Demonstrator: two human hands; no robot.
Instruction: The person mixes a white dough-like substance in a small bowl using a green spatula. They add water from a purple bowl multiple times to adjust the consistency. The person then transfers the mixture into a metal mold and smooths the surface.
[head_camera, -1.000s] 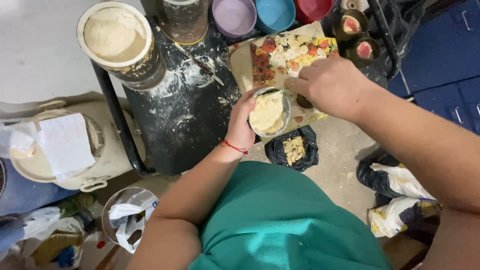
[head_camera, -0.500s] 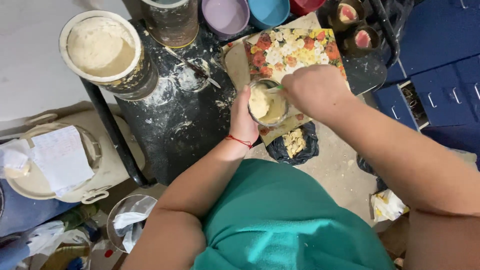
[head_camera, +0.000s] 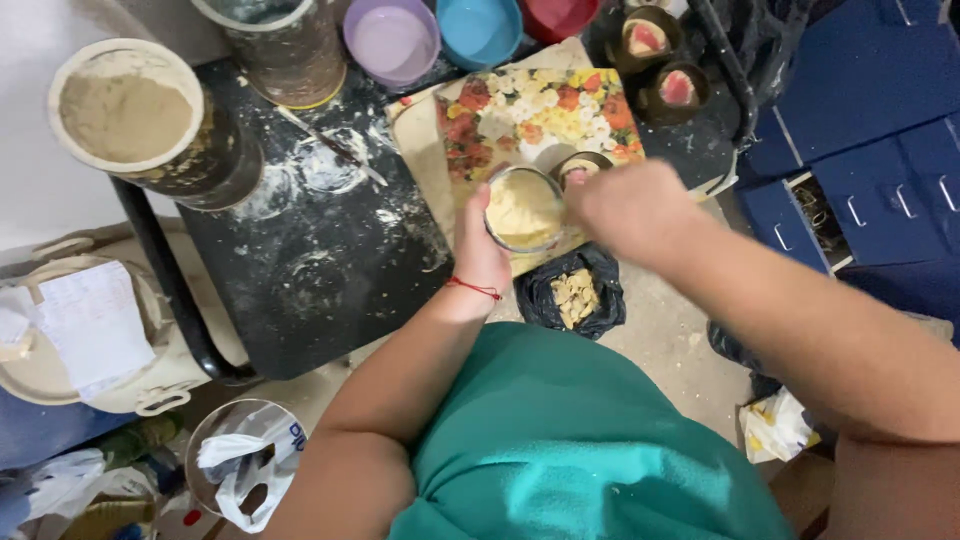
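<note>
Your left hand (head_camera: 480, 250) is curled around the small round cup (head_camera: 523, 208) of pale yellow paste, thumb on the rim at its 9 o'clock side, the cup resting on the flowered board (head_camera: 520, 115). Your right hand (head_camera: 630, 205) sits at the cup's 3 o'clock, fingers bunched near the rim; whether it pinches anything cannot be told, as its back hides the fingertips. A second small cup (head_camera: 582, 165) shows just beyond those knuckles, at 1 o'clock from the first.

Risk, as a judgement: the held cup stands near the board's 6 o'clock edge, and the board itself overhangs the dark, flour-dusted surface (head_camera: 310, 270). A push from the right hand could tip the cup off toward the black bag of scraps (head_camera: 570, 295) on the floor below, or smear paste across the board.

Further out: two filled dark moulds (head_camera: 660, 65) at 1 o'clock, coloured bowls (head_camera: 440, 35) at 12, and a large tub of flour (head_camera: 125, 110) at 10 o'clock
</note>
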